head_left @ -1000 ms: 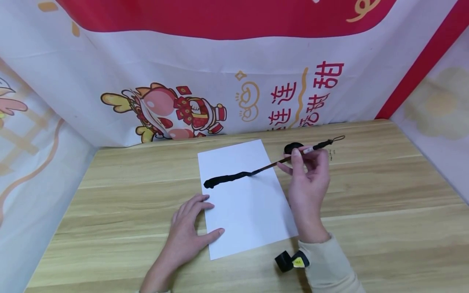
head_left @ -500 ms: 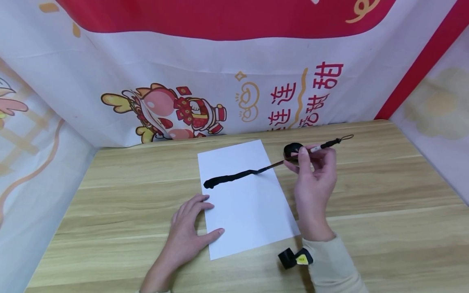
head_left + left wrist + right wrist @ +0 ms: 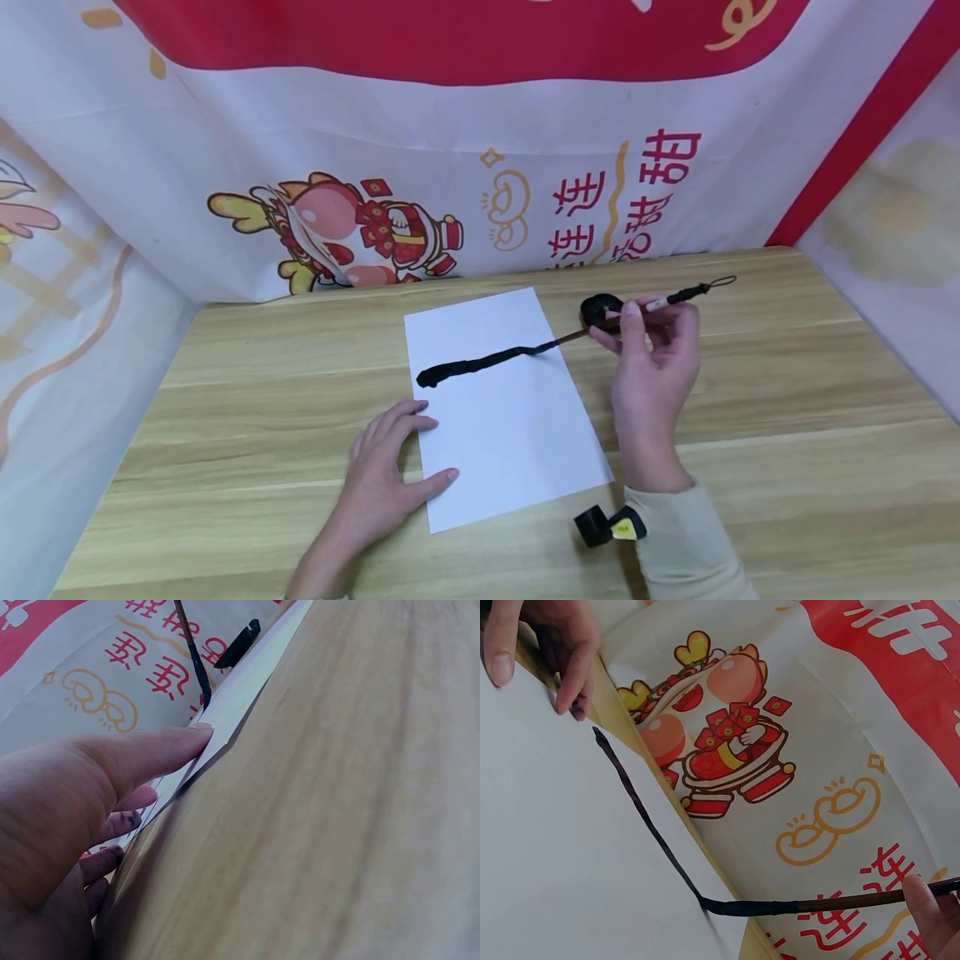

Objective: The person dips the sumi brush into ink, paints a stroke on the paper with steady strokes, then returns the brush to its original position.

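Observation:
A white sheet of paper (image 3: 495,450) lies on the wooden table, crossed by a thick black ink stroke (image 3: 472,364) that starts at its left edge. My right hand (image 3: 654,383) pinches a brown writing brush (image 3: 573,336) by the upper handle. The dark bristles (image 3: 742,907) touch the paper at the stroke's right end, near the right edge. My left hand (image 3: 386,475) rests at the paper's left edge, thumb on the sheet and fingers spread. Dark smudges mark some left fingertips (image 3: 129,819). Behind the right hand sits a round black ink dish (image 3: 600,308), partly covered by fingers and brush.
A printed cloth backdrop (image 3: 420,125) with red characters and a cartoon figure stands behind the table (image 3: 247,400). Cloth also hangs at the left and right sides. A black wrist device (image 3: 609,527) sticks out from the right sleeve beyond the paper's lower right corner.
My right hand has moved to the right with the brush, and the ink stroke has grown longer toward the paper's right edge. The left hand and the paper keep their place.

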A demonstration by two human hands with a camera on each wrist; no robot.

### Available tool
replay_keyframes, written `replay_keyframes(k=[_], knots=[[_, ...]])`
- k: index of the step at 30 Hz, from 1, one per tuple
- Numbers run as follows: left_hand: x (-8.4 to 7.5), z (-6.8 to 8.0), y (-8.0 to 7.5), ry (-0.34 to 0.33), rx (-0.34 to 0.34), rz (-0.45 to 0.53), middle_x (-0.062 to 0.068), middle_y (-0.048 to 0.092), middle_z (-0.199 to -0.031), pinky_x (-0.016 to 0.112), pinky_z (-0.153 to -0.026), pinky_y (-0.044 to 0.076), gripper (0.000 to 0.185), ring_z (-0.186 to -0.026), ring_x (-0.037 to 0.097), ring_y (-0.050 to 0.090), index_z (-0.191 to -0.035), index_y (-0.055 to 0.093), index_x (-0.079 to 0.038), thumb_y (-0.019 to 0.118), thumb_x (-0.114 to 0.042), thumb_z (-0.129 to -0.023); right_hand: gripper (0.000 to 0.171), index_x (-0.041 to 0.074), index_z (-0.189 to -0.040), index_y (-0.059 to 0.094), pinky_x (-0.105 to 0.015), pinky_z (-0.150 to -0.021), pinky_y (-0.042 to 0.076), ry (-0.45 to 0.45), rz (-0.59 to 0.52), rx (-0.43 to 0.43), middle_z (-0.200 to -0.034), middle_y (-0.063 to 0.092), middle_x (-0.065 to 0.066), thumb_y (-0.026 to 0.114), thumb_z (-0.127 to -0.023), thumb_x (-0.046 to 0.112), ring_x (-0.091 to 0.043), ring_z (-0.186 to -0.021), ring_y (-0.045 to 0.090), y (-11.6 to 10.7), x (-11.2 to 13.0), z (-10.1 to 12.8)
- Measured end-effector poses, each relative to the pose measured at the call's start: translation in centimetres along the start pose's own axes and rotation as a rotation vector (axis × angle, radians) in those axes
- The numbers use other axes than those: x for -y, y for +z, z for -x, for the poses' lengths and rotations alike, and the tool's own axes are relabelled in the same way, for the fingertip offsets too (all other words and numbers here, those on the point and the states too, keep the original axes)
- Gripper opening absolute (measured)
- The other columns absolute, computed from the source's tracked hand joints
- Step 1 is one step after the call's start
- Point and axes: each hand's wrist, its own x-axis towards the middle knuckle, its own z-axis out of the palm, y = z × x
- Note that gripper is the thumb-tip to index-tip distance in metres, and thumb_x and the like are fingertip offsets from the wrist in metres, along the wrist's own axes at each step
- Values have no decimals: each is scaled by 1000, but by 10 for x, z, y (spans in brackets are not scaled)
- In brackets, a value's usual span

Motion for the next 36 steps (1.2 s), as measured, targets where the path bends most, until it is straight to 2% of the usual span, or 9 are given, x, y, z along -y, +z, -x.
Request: replay_keyframes(k=[4, 8, 17, 24, 31, 36], knots=[[1, 0, 0, 8, -5, -1, 1, 52, -164, 72, -124, 21, 60, -154, 36, 41, -132, 68, -22, 94, -41, -81, 26, -5, -127, 52, -35, -83, 67, -4, 1, -2, -115, 60, -5, 60, -110, 12, -27, -109, 69, -1, 0, -1], [1, 0, 1, 13, -9, -1, 1, 53, -163, 72, -124, 22, 60, -154, 35, 42, -132, 68, -22, 94, -40, -81, 18, 1, -123, 55, -36, -83, 67, -3, -4, -8, -115, 60, -5, 61, -109, 11, -27, -109, 69, -1, 0, -2], [1, 0, 0, 11, -9, -3, 1, 53, -163, 72, -124, 22, 60, -154, 36, 42, -132, 68, -22, 94, -41, -81, 20, -1, -123, 54, -35, -82, 67, -2, -8, -15, -114, 61, -5, 62, -109, 11, -27, -108, 68, -3, -1, -3], [1, 0, 0, 2, -5, -8, 1, 52, -164, 73, -124, 22, 60, -154, 36, 42, -132, 68, -22, 94, -42, -81, 13, 5, -119, 57, -35, -83, 67, -8, -2, -15, -114, 60, -5, 62, -109, 11, -27, -108, 69, -4, -1, -3], [1, 0, 0, -7, 2, -12, 1, 51, -164, 73, -124, 22, 61, -155, 36, 41, -133, 68, -23, 93, -43, -81, 8, 14, -116, 59, -35, -84, 67, -14, 17, -18, -113, 61, -5, 61, -109, 12, -34, -109, 69, -4, -1, -3], [1, 0, 0, -2, 0, -12, 1, 52, -164, 73, -124, 22, 61, -154, 36, 42, -133, 68, -22, 94, -43, -81, 7, 14, -115, 59, -35, -84, 67, -13, 12, -25, -113, 62, -5, 62, -109, 11, -33, -108, 70, -5, 0, -2]])
